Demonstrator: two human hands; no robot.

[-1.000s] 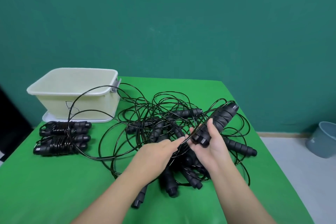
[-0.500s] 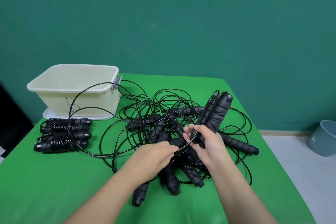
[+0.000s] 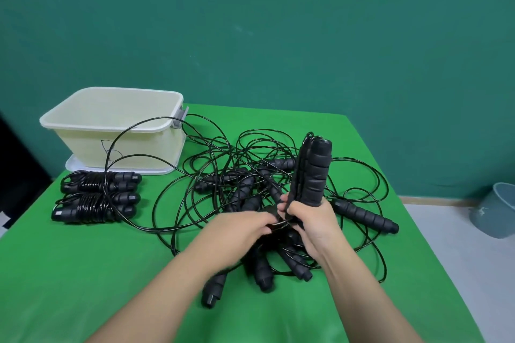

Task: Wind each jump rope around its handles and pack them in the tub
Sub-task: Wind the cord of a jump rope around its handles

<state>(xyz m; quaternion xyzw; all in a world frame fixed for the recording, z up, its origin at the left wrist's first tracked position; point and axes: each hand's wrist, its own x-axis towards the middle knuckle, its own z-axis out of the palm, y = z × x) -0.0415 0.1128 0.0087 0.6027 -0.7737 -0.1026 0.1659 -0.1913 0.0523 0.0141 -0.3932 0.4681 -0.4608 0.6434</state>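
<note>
My right hand [image 3: 309, 220] grips a pair of black foam jump rope handles [image 3: 313, 170] by their lower end, holding them nearly upright. My left hand [image 3: 242, 227] pinches the thin black cord right beside the base of those handles. Under and around both hands lies a tangle of loose black ropes [image 3: 250, 181] with several handles. Two wound rope bundles [image 3: 97, 195] lie side by side at the left. The cream tub [image 3: 117, 131] stands at the back left on its white lid, and one cord loop arcs in front of it.
The table is covered with a green cloth [image 3: 83, 273]; its right edge drops to a grey floor where a grey bin [image 3: 498, 209] stands. A teal wall closes the back. A loose handle [image 3: 365, 216] lies to the right of my hands.
My right hand has tipped the pair of handles from a slant to nearly upright. My left hand has moved in close to their base with the cord.
</note>
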